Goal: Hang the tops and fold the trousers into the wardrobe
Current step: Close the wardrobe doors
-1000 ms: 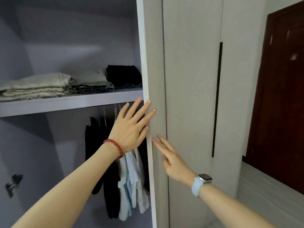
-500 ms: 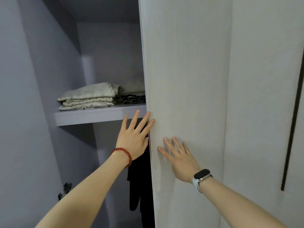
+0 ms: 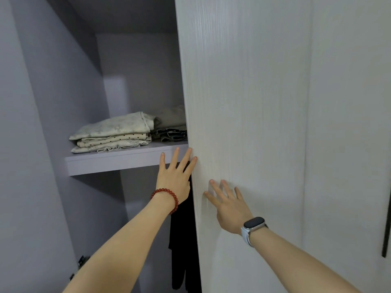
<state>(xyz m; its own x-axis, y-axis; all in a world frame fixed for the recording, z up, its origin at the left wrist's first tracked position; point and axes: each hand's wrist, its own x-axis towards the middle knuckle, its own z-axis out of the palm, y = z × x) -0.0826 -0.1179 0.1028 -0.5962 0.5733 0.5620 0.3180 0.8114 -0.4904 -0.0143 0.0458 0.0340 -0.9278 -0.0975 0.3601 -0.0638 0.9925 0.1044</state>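
Note:
The pale wood-grain wardrobe door [image 3: 243,102] covers most of the opening. My right hand [image 3: 227,203] presses flat on its face with fingers spread. My left hand [image 3: 175,176], with a red bead bracelet at the wrist, has straight fingers touching the door's left edge. Through the gap, folded pale trousers [image 3: 112,132] are stacked on the grey shelf [image 3: 118,160], with a darker folded pile [image 3: 172,129] beside them, partly hidden by the door. Below the shelf a black hanging garment [image 3: 182,240] shows in the gap.
The wardrobe's grey left side wall [image 3: 42,144] stands close on the left, with a metal hinge [image 3: 81,261] low on it. A second door panel with a dark vertical handle strip [image 3: 387,244] is at the far right.
The door has swung further toward shut, hiding the light hanging tops and the black folded pile. Both hands stayed flat on it, and the view came closer.

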